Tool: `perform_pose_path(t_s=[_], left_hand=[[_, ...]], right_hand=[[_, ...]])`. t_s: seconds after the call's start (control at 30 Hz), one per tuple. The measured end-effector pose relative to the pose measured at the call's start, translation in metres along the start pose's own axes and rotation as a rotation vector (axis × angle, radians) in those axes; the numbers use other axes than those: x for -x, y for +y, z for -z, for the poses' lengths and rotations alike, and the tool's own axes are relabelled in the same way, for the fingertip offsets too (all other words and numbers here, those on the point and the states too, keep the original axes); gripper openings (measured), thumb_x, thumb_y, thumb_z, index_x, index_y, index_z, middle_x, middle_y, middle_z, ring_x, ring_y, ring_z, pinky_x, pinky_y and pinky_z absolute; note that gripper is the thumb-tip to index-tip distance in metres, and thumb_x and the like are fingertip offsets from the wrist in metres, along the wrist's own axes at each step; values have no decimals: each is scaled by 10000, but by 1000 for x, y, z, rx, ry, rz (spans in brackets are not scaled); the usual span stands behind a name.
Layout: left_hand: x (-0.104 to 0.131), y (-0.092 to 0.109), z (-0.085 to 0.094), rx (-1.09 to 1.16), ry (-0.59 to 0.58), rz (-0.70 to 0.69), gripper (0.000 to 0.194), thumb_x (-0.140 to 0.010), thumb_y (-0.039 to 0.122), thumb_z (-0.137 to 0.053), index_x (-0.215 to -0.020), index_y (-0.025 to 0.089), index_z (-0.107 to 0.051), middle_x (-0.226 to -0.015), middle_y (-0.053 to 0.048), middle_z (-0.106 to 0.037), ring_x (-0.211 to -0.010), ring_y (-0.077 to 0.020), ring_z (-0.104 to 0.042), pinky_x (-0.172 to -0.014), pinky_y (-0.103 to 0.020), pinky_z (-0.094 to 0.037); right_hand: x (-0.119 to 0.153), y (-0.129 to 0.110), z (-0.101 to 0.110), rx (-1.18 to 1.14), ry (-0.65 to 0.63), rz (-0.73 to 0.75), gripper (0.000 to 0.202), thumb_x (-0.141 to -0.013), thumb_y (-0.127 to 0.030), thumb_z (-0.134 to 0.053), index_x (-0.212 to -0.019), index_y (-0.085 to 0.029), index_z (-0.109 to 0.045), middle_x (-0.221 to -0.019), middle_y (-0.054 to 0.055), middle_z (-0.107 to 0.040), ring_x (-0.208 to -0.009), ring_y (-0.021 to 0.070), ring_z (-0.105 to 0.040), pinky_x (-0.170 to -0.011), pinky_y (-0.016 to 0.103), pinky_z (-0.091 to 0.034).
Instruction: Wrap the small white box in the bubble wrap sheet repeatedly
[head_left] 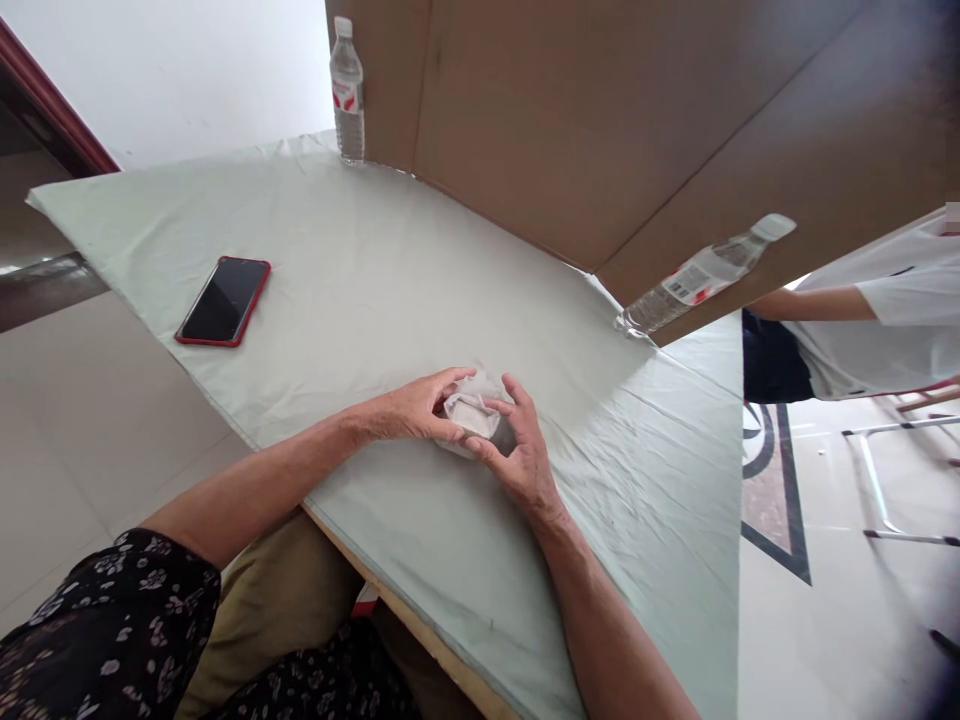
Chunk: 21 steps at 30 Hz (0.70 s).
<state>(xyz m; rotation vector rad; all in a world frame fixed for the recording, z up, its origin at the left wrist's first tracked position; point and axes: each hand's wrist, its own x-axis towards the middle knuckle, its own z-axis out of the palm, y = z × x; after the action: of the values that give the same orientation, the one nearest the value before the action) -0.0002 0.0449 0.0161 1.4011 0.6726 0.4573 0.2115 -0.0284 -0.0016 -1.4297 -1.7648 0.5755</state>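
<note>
A small white bundle (474, 415) of thin, crumpled wrapping, paper or plastic, rests on the pale green tablecloth (360, 290) in front of me. My left hand (420, 408) curves round its left side, thumb at the near edge and fingers at the far edge. From the right, my right hand (521, 445) holds it, thumb near my left thumb and one finger bent over the top. The index finger of that hand is raised a little apart. What lies inside the folds is hidden.
Left of my hands lies a phone (225, 302) in a red case. One water bottle (348, 95) stands at the back; another bottle (701, 280) leans in appearance against the brown cardboard panel (555, 120). A person in a white shirt (885, 320) is beyond it at right.
</note>
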Motion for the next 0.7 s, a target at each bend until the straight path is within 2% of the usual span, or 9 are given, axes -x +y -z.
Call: perform_pose_path(t_s=[0.1,0.27,0.4,0.53,0.63,0.7], left_hand=[[-1,-3,2,-30,-9,-27,1070,-709,382,-835,-1587,206,-249,-1486,-194,-480,-1328,-345,-513,-1064,-440,-440],[-2,-4,2,-31,-21,-46,1068,-719,376,-825,-1591,203,-233,-1495,-198,-478,-1326,-329,-524,-1056,-439,-454],[-1,-3,0,-20,-51,-65,1050,-733,361,-820,-1590,201,-234,-1564,-196,-399,-1387,-329,-467,-1080,-427,-439],[0,1,-1,0,-64,-72,1009,-728,346,-822,-1571,210,-285,-1554,-179,-420,-1364,-317,-494,-1048,-401,-468],[0,5,-1,-7,-70,-39,965,-750,351,-794,-1564,220,-292,-1520,-159,-465,-1314,-303,-541,-1013,-382,-486],[0,7,-1,0,-59,-16,957,-764,337,-770,-1569,208,-269,-1518,-157,-468,-1321,-297,-535,-1016,-369,-480]], right_hand=[[-3,1,0,-28,-56,-42,558,-764,-641,-711,-1168,-260,-657,-1610,125,-356,-1492,350,-323,-1181,568,-298],[-4,-2,1,-116,-103,-83,566,-753,-559,-761,-1230,-277,-644,-1631,109,-327,-1503,334,-307,-1197,550,-277],[-6,-5,4,-191,-136,-120,495,-735,-527,-788,-1146,-272,-683,-1604,102,-378,-1486,338,-339,-1187,549,-291],[-8,-6,7,-234,-168,-118,443,-756,-538,-771,-1108,-280,-695,-1550,90,-456,-1477,331,-354,-1183,545,-296],[-7,-7,4,-212,-152,-80,417,-798,-538,-729,-1122,-280,-684,-1518,94,-488,-1458,329,-380,-1182,541,-292],[-4,-6,0,-216,-87,-69,470,-800,-533,-728,-1185,-278,-645,-1504,105,-494,-1432,328,-412,-1169,535,-316]])
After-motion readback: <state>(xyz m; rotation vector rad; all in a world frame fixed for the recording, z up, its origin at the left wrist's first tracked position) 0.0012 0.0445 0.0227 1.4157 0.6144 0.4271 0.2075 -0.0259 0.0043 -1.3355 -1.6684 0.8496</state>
